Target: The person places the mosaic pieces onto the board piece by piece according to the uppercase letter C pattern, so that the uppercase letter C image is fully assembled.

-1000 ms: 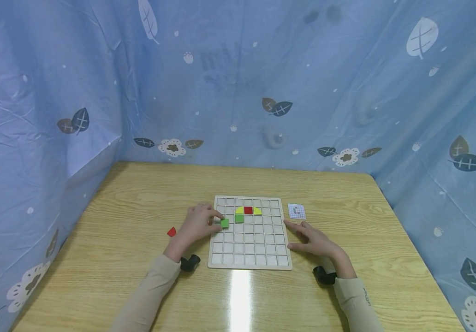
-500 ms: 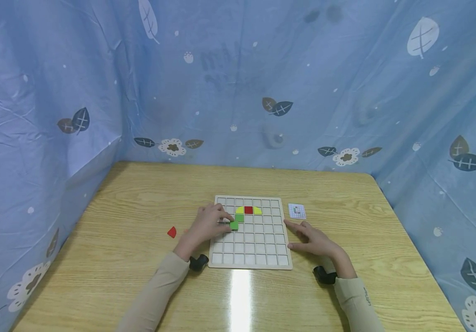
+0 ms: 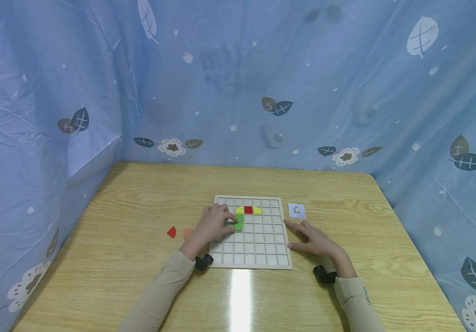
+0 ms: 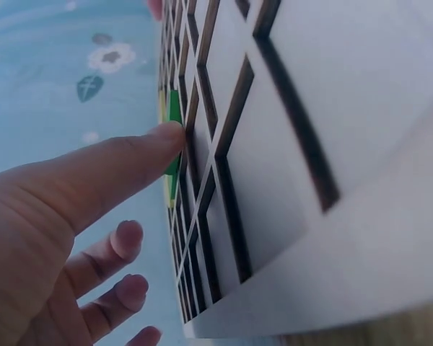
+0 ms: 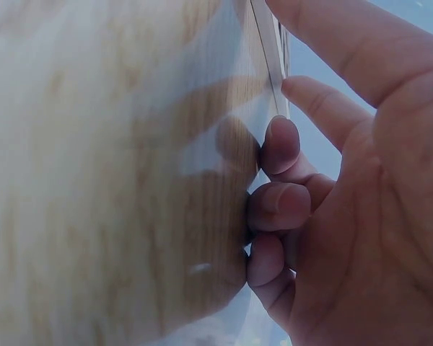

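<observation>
Slid rightward since earlier, a flat green square tile (image 3: 238,226) is pressed by the left hand (image 3: 213,224) — fingers extended; right hand (image 3: 313,241) rests loosely spread beside the grid board (image 3: 249,261).

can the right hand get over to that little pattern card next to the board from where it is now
Probably yes. The right hand rests on the table beside the board, and the card lies just beyond its fingertips with bare tabletop between them.
</observation>
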Demonstrator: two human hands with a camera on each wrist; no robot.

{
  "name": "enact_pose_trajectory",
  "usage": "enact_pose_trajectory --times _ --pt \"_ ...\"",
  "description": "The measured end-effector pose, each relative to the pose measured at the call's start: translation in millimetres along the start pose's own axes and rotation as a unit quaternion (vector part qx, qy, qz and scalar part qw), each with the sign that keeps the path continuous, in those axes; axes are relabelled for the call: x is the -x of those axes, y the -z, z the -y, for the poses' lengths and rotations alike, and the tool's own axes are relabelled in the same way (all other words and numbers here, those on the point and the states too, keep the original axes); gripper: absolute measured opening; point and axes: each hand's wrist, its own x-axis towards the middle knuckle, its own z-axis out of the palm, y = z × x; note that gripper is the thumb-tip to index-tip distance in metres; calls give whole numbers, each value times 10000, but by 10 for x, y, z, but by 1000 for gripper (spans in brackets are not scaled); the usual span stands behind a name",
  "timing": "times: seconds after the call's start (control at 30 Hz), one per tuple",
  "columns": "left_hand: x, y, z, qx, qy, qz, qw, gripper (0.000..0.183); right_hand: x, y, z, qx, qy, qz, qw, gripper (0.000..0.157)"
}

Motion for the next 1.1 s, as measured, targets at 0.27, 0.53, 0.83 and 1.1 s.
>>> enact_pose_trajectory --times 0.27,0.53,0.83,1.1 --pt "-3 6 -35 92 -15 6 10000 25 -8 -13 -13 -38 55 -4 10000 71" --pt "0 -22 -46 45 23 11 10000 25 -6 -24 -18 -32 215 -79 9997 69" --pt "29 -25 -30 63 50 -61 9999 26 -2 -8 -6 10 56 -2 10000 70" --pt "93 7 24 62 226 -22 9997 26 -1 -4 2 15 -4 17 10000 71"
